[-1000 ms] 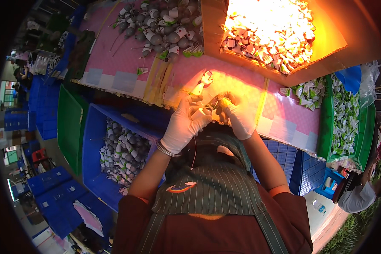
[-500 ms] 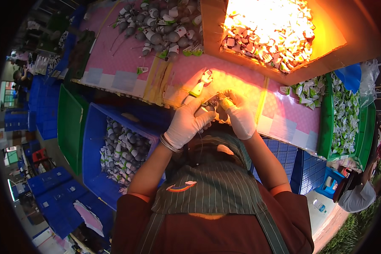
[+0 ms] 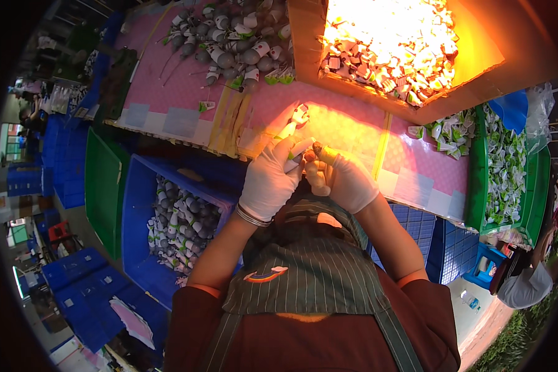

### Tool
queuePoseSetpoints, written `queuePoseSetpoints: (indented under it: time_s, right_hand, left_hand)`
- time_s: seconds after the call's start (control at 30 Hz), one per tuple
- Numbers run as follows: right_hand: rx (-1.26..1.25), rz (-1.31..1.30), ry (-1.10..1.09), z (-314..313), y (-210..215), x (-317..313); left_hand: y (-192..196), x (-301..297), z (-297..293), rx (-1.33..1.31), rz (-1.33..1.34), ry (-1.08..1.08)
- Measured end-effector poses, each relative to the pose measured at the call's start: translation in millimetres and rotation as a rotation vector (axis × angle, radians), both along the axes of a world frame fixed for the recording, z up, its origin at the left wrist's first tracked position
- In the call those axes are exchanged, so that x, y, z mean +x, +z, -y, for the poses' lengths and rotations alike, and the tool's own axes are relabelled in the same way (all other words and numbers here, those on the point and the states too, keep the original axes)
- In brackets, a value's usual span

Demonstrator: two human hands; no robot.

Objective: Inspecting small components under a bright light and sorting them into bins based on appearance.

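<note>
Just off the near edge of the pink worktop, my two white-gloved hands meet fingertip to fingertip. My left hand [image 3: 270,185] is closed in a pinch; what sits between its fingers is mostly hidden. Opposite it, my right hand [image 3: 352,181] has its thumb and forefinger pressed together, with yellowish wrapping on the finger ends, and its contents are too small to name. Right beyond my left fingers lies a small white and green plastic part [image 3: 299,116] on the pink worktop [image 3: 347,118], under strong warm light.
A cardboard box [image 3: 378,99] of small white parts stands at the far right. Grey-and-white rounded pieces [image 3: 226,59] are heaped far left, with more in a blue crate [image 3: 146,266] below. Green-white parts fill a green crate [image 3: 535,186]. A bottle [image 3: 470,301] lies on the floor.
Both hands have shifted slightly, and the fingertips have come closer together. The dark strands and grey shape that showed between them are now mostly covered by fingers.
</note>
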State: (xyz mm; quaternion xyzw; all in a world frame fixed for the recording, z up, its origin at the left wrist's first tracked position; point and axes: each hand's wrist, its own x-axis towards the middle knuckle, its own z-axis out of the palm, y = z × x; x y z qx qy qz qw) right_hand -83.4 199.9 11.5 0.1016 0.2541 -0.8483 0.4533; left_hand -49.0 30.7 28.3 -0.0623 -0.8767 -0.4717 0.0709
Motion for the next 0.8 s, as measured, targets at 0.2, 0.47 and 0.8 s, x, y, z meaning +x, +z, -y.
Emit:
queuePoseSetpoints:
  time_s: [0.2,0.47,0.8]
  right_hand:
    - [-0.013,0.058,0.014,-2,4,0]
    - [0.523,-0.353,-0.069,5,18,1]
    - [1.179,-1.454,-0.282,13,-19,-22]
  left_hand:
    - [-4,0,1,-0.006,-0.035,-0.029]
    - [-4,4,2,-0.104,-0.039,0.007]
    - [-5,-7,-2,0.507,0.565,0.016]
